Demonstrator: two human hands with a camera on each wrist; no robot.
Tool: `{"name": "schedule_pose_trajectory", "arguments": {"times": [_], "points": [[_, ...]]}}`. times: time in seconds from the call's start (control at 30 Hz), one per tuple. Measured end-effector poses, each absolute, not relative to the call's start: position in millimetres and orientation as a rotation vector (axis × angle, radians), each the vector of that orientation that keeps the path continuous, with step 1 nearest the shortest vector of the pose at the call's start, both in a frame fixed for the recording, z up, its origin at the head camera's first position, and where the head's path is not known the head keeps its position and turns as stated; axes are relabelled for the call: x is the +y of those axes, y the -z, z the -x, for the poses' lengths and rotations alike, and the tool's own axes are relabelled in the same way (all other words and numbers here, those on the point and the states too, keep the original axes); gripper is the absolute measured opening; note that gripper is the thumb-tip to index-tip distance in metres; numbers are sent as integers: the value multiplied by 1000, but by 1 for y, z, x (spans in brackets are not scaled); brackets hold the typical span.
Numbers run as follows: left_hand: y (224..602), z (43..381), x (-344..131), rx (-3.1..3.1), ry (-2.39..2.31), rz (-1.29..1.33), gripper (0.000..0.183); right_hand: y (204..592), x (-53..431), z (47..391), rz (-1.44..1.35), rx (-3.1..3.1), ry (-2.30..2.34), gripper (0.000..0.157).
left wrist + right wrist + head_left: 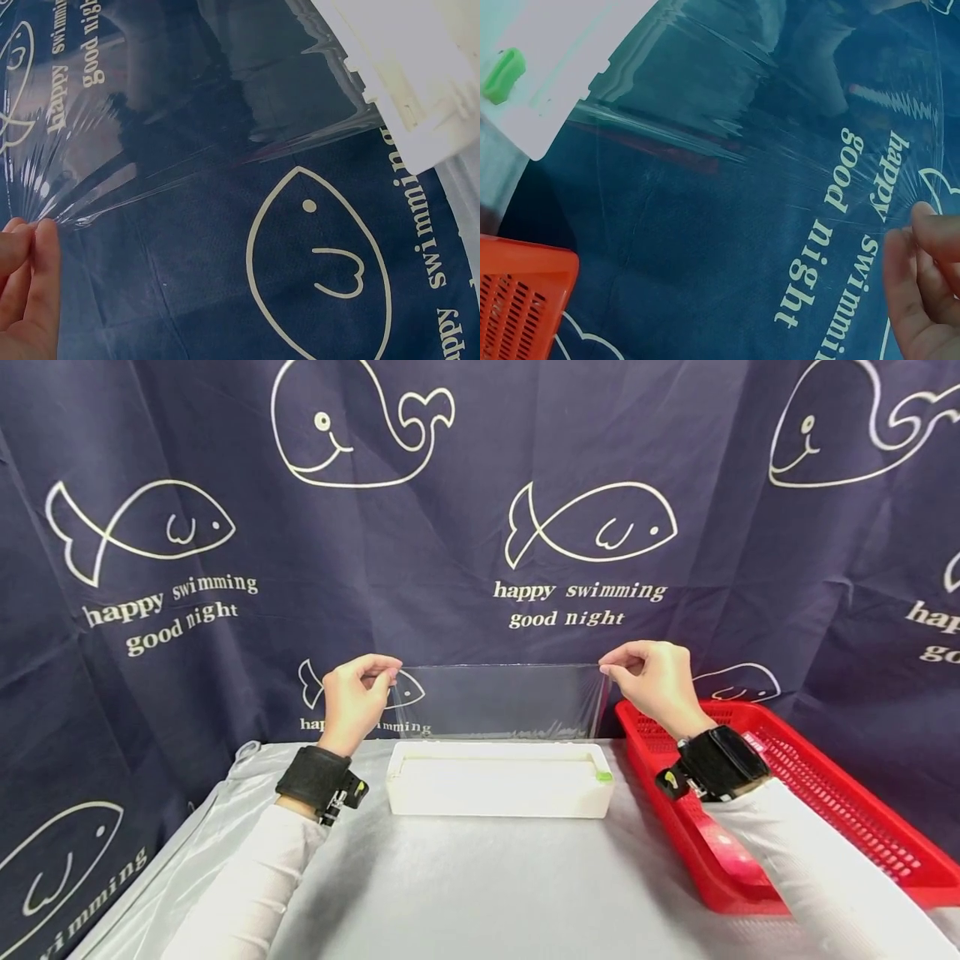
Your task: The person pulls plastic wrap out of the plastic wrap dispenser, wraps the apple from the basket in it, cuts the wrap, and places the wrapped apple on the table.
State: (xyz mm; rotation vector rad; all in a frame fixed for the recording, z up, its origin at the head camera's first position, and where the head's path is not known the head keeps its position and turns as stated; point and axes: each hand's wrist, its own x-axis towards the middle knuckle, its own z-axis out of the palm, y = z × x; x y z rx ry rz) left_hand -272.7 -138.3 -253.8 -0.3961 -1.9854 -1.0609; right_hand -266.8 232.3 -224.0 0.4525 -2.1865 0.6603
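A clear sheet of plastic wrap stretches upright between both hands, rising from the back of a white cling film dispenser box. My left hand pinches its upper left corner between thumb and fingers. At the upper right corner, my right hand pinches the film the same way. Creases fan out from the pinched corner of the film in the left wrist view. The dispenser carries a small green slider at its right end, also visible in the right wrist view.
To the right stands a red perforated basket, partly under the right forearm, with a pinkish item inside. A grey cloth covers the table. Behind it hangs a dark blue curtain printed with whales and fish.
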Motion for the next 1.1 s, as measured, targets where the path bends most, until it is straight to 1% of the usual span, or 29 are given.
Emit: {"name": "schedule_pose_trajectory", "arguments": {"times": [1.1], "points": [[239,269,-141,-1972,963,373,10,209,231,264,-439,-2138,-651,5]]}}
